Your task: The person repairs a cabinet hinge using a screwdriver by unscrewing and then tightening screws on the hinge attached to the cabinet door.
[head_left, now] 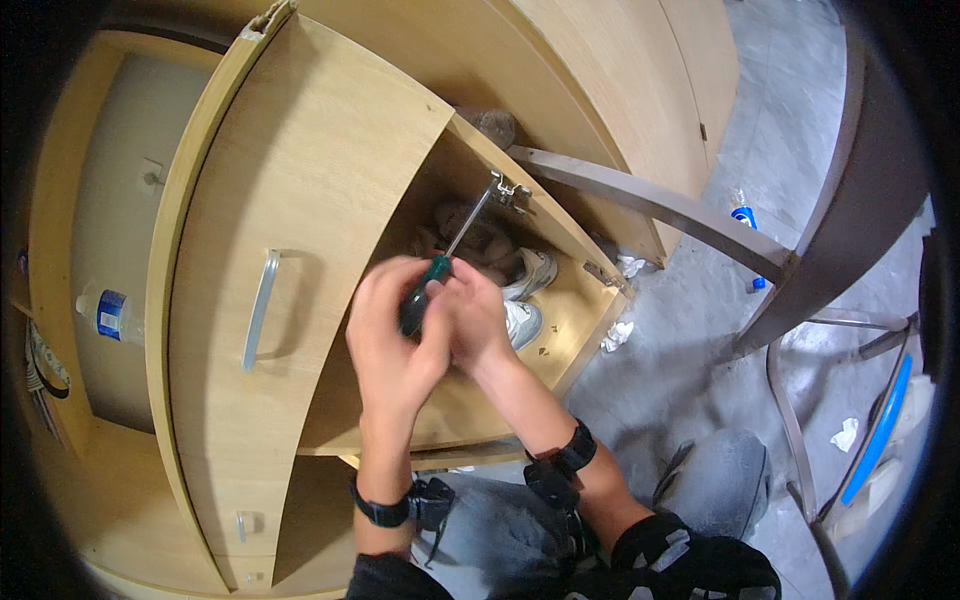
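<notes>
In the head view, the person's 2 bare hands work together at the open mouth of a pale wooden cabinet (575,345). The left hand (385,315) is wrapped around the dark green handle of a screwdriver (437,268). The right hand (472,312) closes on the same handle from the right, its thumb against it. Both hands are slightly blurred.

The screwdriver slants away from the hands, far and to the right, its metal shaft ending at a metal hinge plate (514,194) on the cabinet's right side panel. Whether the tip sits in a screw cannot be told. A 2nd metal fitting (602,274) is on the same panel, nearer and farther right.

Inside the cabinet, just right of the hands, are 2 light-coloured shoes (525,322), with small dark bits on the wooden surface beside them. Left of the hands stands a broad wooden panel (330,150) with a long silver handle (261,310). Farther left, a clear bottle (110,315) with a blue label lies in a compartment.

On the right, the grey floor (660,370) carries white crumpled paper (617,336) and, farther off, another bottle (742,213) with a blue label. A grey metal frame (650,200) reaches across from the right. Black bands (382,512) circle both wrists, and the person's jeans (715,480) show at the near side.
</notes>
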Demonstrator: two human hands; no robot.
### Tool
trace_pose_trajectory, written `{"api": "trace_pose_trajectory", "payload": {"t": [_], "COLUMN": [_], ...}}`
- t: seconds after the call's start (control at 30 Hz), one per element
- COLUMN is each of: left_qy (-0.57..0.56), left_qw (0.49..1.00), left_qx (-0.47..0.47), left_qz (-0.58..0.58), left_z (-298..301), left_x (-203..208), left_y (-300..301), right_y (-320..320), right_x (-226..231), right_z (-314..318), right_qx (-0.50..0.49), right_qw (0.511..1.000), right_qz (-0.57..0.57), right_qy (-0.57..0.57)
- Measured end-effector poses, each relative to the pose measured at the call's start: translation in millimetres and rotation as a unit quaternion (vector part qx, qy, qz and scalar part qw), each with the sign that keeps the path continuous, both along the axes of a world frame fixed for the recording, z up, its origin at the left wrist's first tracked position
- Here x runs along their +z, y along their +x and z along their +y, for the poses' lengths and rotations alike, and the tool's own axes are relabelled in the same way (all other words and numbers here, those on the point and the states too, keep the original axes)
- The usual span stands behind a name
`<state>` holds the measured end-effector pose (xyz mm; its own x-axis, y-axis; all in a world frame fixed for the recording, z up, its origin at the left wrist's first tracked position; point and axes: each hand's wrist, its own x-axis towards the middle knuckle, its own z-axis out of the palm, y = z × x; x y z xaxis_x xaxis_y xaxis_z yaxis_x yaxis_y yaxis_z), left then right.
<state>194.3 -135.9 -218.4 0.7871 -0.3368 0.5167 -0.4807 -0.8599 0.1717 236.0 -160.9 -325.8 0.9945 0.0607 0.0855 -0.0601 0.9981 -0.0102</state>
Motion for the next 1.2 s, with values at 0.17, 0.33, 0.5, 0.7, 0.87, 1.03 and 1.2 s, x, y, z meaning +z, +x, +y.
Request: {"api": "trace_pose_trajectory", "payload": {"t": [0.17, 0.33, 0.5, 0.7, 0.87, 1.03, 1.2], "left_qy": [0.134, 0.100, -0.310, -0.365, -0.402, -0.433, -0.469], "left_qw": [0.990, 0.970, 0.831, 0.809, 0.783, 0.740, 0.664], "left_qx": [0.018, 0.083, -0.023, -0.029, 0.002, -0.038, -0.093], "left_qz": [0.027, 0.207, 0.461, 0.460, 0.475, 0.513, 0.575], "left_z": [-43.9, -67.9, -39.4, -34.1, -34.2, -30.3, -10.7], "left_x": [-3.5, -9.1, -27.0, -41.5, -38.0, -41.0, -46.9], "left_y": [61.1, 104.6, 128.6, 138.5, 144.0, 150.3, 160.5], "right_y": [4.5, 9.9, 13.4, 14.3, 11.2, 18.0, -0.9], "right_x": [-2.6, -7.6, -11.7, -23.9, -25.7, -35.0, -21.1], "right_z": [6.9, 5.3, 12.3, 17.9, 27.0, 30.5, 14.4], "right_qx": [-0.027, -0.030, -0.076, -0.060, -0.090, -0.131, -0.069], "right_qw": [0.998, 0.998, 0.988, 0.992, 0.988, 0.980, 0.974], "right_qz": [0.024, 0.034, 0.045, 0.066, 0.043, 0.039, 0.006], "right_qy": [-0.050, -0.048, -0.127, -0.094, -0.119, -0.147, -0.217]}}
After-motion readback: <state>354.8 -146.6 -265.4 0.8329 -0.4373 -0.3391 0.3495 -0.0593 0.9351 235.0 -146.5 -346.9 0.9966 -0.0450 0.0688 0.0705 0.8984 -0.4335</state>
